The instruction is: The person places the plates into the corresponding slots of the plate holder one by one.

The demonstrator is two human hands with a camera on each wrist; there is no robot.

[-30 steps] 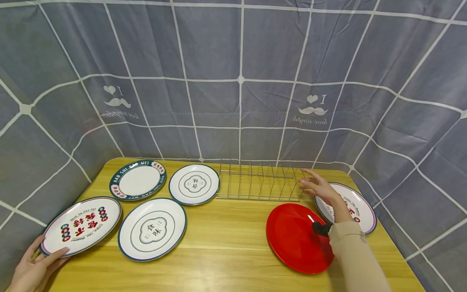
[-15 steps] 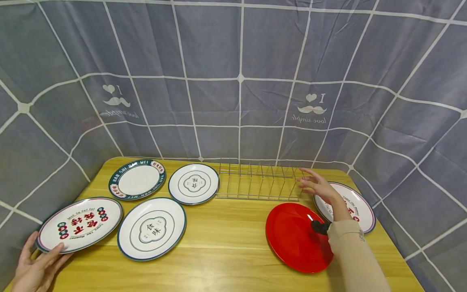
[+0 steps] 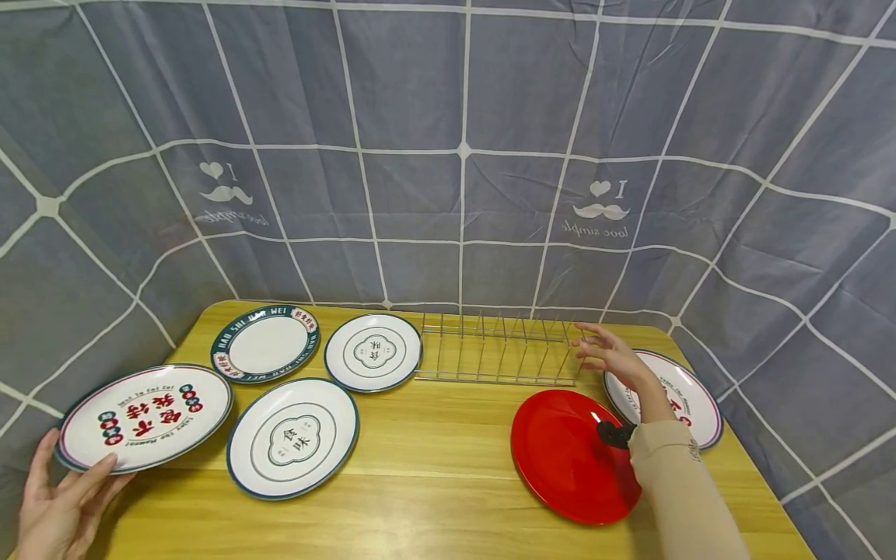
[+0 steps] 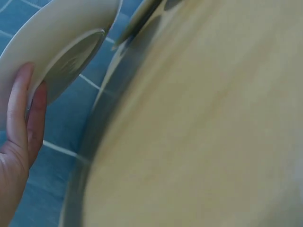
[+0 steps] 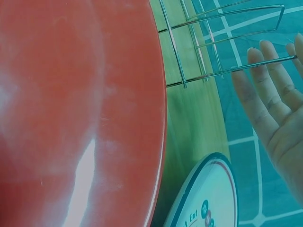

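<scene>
My left hand point(image 3: 66, 498) grips the lower left rim of a white oval plate point(image 3: 147, 416) with red characters and a dark green edge. The plate is tilted and raised over the table's left side; its pale underside point(image 4: 71, 61) shows in the left wrist view, with fingers point(image 4: 19, 104) against it. At the back, my right hand point(image 3: 616, 362) reaches to the right end of a wire plate rack point(image 3: 500, 350). Its fingers point(image 5: 265, 90) are loosely extended, right at the end wire, and grip nothing.
Under the right forearm lie a red plate point(image 3: 567, 459) and a partly covered white plate point(image 3: 700, 397). A green-rimmed plate point(image 3: 304, 354), a small white plate point(image 3: 343, 354) and a larger white plate point(image 3: 252, 459) lie on the left of the wooden table point(image 3: 434, 482). Grey curtain point(image 3: 518, 194) surrounds it.
My left hand has lifted and tilted the red-lettered plate, moving it slightly up and to the left. My right hand has stayed at the rack's end.
</scene>
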